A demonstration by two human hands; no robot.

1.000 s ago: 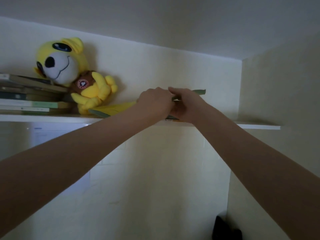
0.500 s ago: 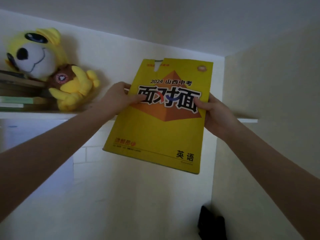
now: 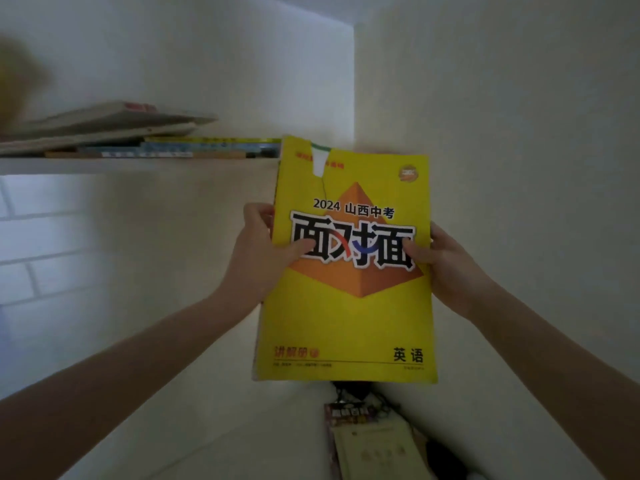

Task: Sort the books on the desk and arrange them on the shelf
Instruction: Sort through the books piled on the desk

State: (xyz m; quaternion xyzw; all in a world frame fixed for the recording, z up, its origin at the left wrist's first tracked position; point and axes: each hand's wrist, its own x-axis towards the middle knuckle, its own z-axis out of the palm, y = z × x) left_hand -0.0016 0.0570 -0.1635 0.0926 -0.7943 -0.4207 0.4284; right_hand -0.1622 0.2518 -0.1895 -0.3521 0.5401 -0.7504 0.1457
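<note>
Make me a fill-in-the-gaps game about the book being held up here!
1. The book being held up has a ____ cover.
2. The year printed on it is ____.
3. The left hand grips its left edge and the right hand grips its ____ edge.
4. The pile of books on the shelf lies to the ____ of the held book.

Missing words: yellow; 2024; right; left.

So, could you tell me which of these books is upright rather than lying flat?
The yellow pyramid-cover book, gripped by the left hand and right hand; the shelf stack and the books below lie flat.
</note>
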